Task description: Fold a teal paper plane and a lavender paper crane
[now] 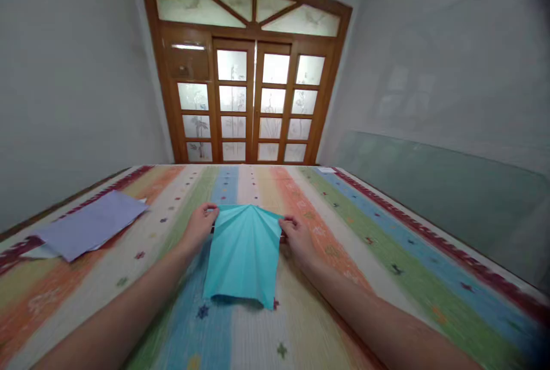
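Note:
A turquoise sheet of paper (244, 255) is held up over the striped cloth, its creases fanning out from the middle of the top edge. My left hand (201, 224) pinches its upper left corner between thumb and fingers. At the upper right corner, my right hand (296, 238) grips the paper the same way. The lower edge hangs toward me, slightly curved, with a shadow on the cloth beneath it. Parts of the fingers are hidden behind the paper.
A striped, patterned cloth (344, 232) covers the wide surface. Several lavender and white paper sheets (92, 224) lie in a stack at the left. A small white piece (326, 170) lies at the far right edge. Wooden glass-paned doors (253, 101) stand beyond.

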A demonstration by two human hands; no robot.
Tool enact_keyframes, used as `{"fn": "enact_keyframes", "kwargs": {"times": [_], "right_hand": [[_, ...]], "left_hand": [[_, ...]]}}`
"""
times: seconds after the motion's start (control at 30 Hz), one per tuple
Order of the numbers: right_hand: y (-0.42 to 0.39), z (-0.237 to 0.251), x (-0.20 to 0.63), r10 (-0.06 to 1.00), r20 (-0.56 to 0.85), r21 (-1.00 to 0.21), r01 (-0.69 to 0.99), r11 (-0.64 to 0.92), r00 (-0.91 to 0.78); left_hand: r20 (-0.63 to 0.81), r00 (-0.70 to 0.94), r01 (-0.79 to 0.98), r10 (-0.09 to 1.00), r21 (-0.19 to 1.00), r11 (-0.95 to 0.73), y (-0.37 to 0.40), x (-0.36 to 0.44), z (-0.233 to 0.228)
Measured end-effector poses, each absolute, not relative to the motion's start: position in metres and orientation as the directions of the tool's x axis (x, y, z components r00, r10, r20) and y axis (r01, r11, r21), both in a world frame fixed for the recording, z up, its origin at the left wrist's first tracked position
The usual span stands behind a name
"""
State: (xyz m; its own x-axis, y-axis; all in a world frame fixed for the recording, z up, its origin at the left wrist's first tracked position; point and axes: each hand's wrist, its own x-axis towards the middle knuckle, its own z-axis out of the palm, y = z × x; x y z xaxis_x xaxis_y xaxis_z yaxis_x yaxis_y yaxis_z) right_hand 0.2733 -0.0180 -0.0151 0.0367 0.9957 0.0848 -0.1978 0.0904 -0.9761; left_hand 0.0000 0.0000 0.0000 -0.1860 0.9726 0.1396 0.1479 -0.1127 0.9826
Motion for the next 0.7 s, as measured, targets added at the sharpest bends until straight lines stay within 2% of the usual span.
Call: {"fn": "enact_keyframes", "kwargs": {"times": [0.23,0.43,0.7], "right_hand": [[-0.017,-0.017,0.27,0.992,0.127,-0.971,-0.2,0.128,0.019],[-0.014,-0.024,0.27,0.978,0.207,-0.965,-0.162,0.206,0.012],[-0.008,-0.034,0.274,0.972,0.234,-0.972,-0.034,0.234,-0.014]], "left_hand": [[0.2,-0.265,0.168,0.943,0.973,-0.159,0.002,0.0,-0.013],[0.273,-0.184,0.203,0.944,0.95,-0.235,0.004,0.006,-0.016],[0.205,-0.172,0.234,0.964,0.959,-0.162,0.002,0.006,-0.015]]}}
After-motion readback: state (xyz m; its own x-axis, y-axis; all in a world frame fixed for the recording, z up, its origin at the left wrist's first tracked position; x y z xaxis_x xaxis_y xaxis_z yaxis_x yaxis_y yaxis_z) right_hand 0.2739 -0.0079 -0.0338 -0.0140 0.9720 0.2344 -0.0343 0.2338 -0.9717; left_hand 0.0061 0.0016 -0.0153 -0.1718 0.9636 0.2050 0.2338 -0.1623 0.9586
